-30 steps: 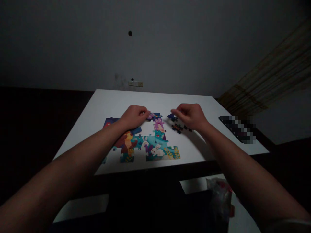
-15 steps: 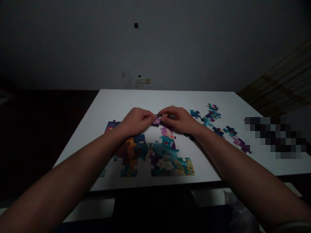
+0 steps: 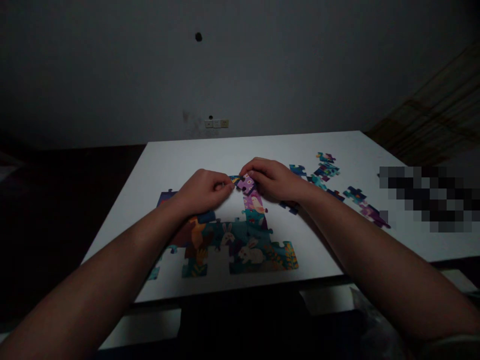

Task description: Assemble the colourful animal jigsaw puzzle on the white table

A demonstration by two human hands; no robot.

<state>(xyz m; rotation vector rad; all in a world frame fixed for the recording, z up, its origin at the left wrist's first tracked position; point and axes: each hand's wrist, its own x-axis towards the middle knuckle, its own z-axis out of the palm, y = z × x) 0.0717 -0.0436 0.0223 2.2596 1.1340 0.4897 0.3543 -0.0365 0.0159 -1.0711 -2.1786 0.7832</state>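
Note:
Above the partly joined jigsaw (image 3: 251,254), a purple puzzle piece (image 3: 246,185) with a dark blue, yellow-marked part at its left is between my hands. My right hand (image 3: 275,179) is closed on its right side, thumb and fingers pinching it. At the left end, the thumb and finger of my left hand (image 3: 208,189) are pinched together at its edge. The piece lies tilted at the top of a column showing a pale bird. White rabbits and orange leaves show along the lower part of the jigsaw. My left forearm hides part of its left side.
Several loose puzzle pieces (image 3: 326,170) lie to the right on the white table (image 3: 180,155), and a few dark ones (image 3: 289,206) sit beside my right wrist. A blurred-out dark object (image 3: 431,200) is at the right edge. A wall with sockets (image 3: 216,123) stands behind.
The purple piece has turned and shows more of its surface above the bird column. My left fingers have slid to its left end. The view has shifted slightly.

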